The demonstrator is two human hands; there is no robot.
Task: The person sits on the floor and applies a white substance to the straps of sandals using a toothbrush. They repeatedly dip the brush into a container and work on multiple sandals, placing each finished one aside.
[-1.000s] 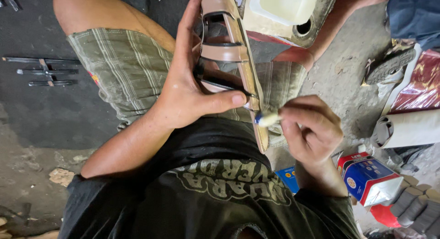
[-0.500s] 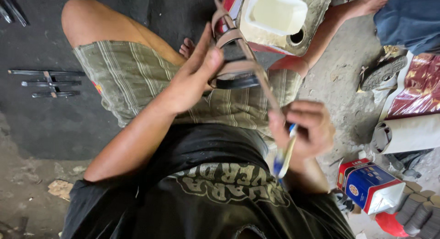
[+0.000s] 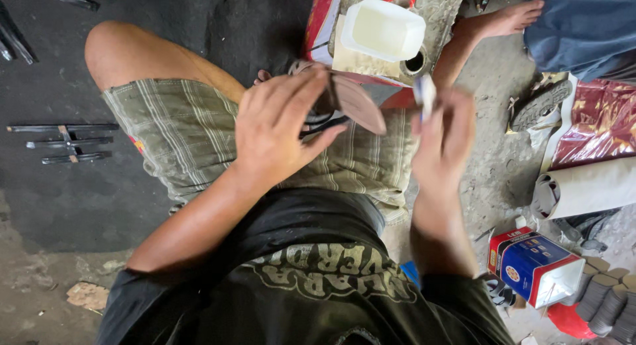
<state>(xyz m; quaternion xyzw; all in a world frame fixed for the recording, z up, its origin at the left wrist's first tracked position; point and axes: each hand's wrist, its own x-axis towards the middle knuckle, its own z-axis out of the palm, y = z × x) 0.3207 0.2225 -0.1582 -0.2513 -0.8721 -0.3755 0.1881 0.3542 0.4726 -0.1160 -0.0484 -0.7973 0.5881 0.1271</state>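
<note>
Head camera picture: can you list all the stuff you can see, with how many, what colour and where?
sandal: one, brown with dark straps, held up over the lap
small brush: one, blue and white, blurred, in the right hand
plastic tub: one, white, on the stone block ahead
stone block: one, grey, top centre
tin can: one, blue, red and white, on the ground lower right
roll: one, off-white, right edge
dark sandal: one, on the ground right of the block
metal rods: several, black, on the floor left
another person's foot: one, top right
left hand: grips the sandal
right hand: holds the small brush
</note>
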